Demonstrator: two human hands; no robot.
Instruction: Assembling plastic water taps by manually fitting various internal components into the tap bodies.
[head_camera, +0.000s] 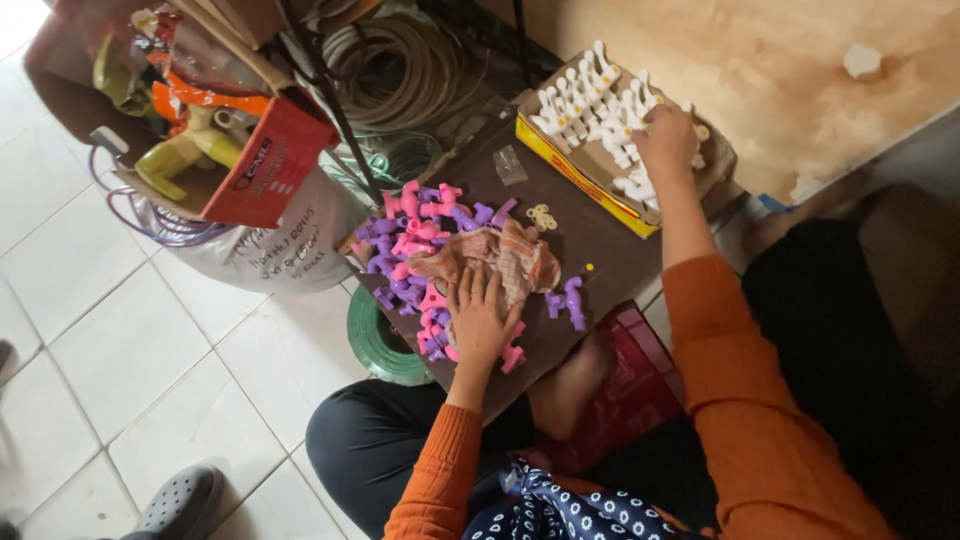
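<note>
1. Two hands are at work in the head view, both in orange sleeves. The left hand (480, 322), low in the middle of the frame, lies flat with fingers spread on a checked cloth (495, 258) and the pile of pink and purple plastic fittings (405, 245) under and beside it.
2. The right hand (668, 140), in the upper right, reaches into a yellow-edged cardboard box (580, 172) of white plastic fittings (585, 100); its fingers curl down among them, and I cannot tell whether its grip pinches one.
3. Pile and box both rest on a dark brown board (590, 245) across the person's lap, the box at its upper right end.
4. A few purple fittings (567, 300) lie apart, just right of the cloth.
5. Upper left, a red-fronted box (262, 165) holds yellow and orange parts above a white tiled floor (130, 340).
</note>
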